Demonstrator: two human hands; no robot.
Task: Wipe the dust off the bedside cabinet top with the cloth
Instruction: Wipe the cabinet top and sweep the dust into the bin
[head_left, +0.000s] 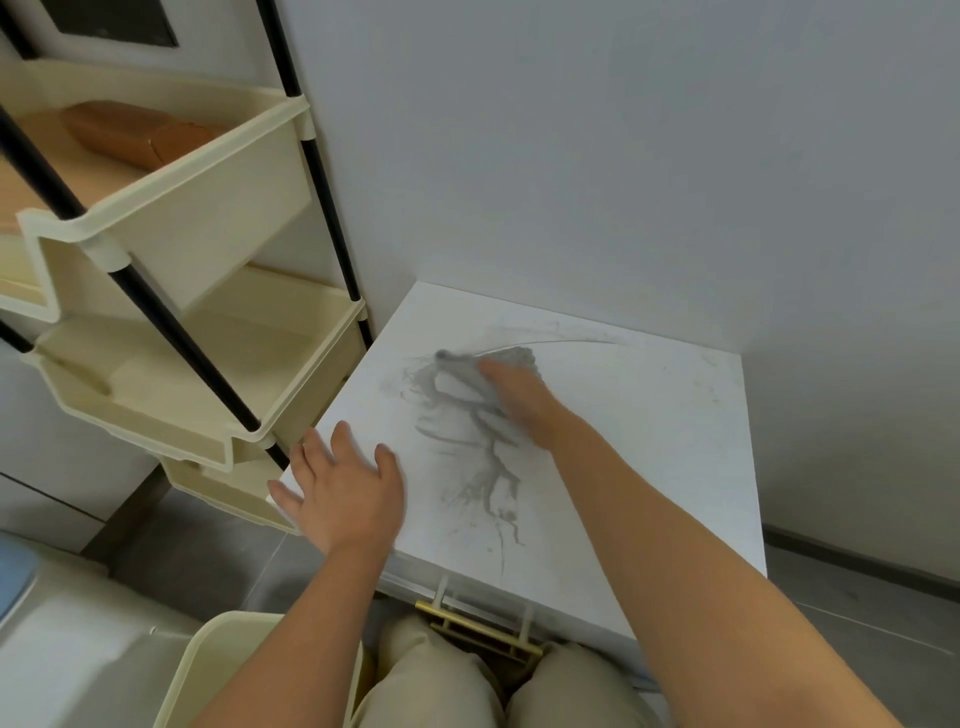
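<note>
I count two hands, a left hand (343, 488) and a right hand (524, 400). There is one cloth (514, 358) and one cabinet (649, 441) with one handle (478, 626). I make out three trays: top tray (208, 208), middle tray (156, 410), bottom tray (218, 488). One brown case (130, 132), one bin (223, 670).

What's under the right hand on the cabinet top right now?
A grey cloth, pressed down by the right hand; its far edge shows. Grey dust streaks lie nearer. The cabinet top beneath the cloth is covered.
</note>
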